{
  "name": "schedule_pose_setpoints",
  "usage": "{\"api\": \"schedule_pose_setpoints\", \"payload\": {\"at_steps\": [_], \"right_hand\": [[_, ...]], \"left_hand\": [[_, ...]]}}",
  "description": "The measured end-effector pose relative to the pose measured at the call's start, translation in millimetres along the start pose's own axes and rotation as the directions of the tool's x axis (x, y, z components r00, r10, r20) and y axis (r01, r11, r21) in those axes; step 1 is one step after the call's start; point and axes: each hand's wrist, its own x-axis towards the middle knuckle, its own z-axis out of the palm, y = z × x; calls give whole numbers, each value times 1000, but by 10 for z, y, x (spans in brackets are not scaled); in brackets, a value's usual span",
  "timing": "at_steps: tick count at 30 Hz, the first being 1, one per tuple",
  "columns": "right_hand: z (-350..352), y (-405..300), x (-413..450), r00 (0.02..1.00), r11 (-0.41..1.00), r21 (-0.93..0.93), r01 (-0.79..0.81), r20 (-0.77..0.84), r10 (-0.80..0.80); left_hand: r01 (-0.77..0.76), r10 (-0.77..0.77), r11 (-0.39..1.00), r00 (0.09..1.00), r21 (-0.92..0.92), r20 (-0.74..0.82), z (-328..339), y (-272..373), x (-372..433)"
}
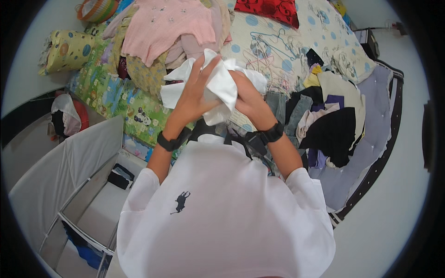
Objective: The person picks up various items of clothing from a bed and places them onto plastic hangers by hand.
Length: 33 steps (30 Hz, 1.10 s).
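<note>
A crumpled white cloth garment (222, 85) is raised in front of my chest, between both hands. My left hand (196, 88) has its fingers spread over the front of the cloth and grips it. At the cloth's right side, my right hand (243, 91) holds it too, its fingers partly hidden by the fabric. Beyond the hands, a pink knitted top (170, 26) lies spread over a heap of clothes. Blue wire hangers (273, 40) and pink hangers (259, 60) lie on the dotted bedsheet (240, 31) to the right.
Mixed clothes, with a black garment (332, 133) on top, lie at the right by a grey padded mattress edge (373, 121). A fabric-sided compartment rack (87, 187) stands at lower left. Farther off are a red cushion (271, 10), a yellow patterned bundle (69, 50) and a woven basket (97, 10).
</note>
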Motion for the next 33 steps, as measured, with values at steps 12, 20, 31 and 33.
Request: {"api": "schedule_pose_setpoints", "payload": {"at_steps": [12,20,31,33], "right_hand": [[-178,481,-56,859,653,-670,354,-42,-509],[-927,1471,581,769,461,-854,243,-120,-628],[-741,1796,-9,965,408,-886,220,137,-223],[-985,2128,-50,983,526,-840,133,178,35]], "left_hand": [[211,-203,976,970,47,-135,41,-200,251],[128,-113,948,991,290,-68,65,-60,145],[313,-288,559,942,768,-175,-714,-1619,-1256],[236,-220,532,966,813,-136,-629,-1648,-1504]]}}
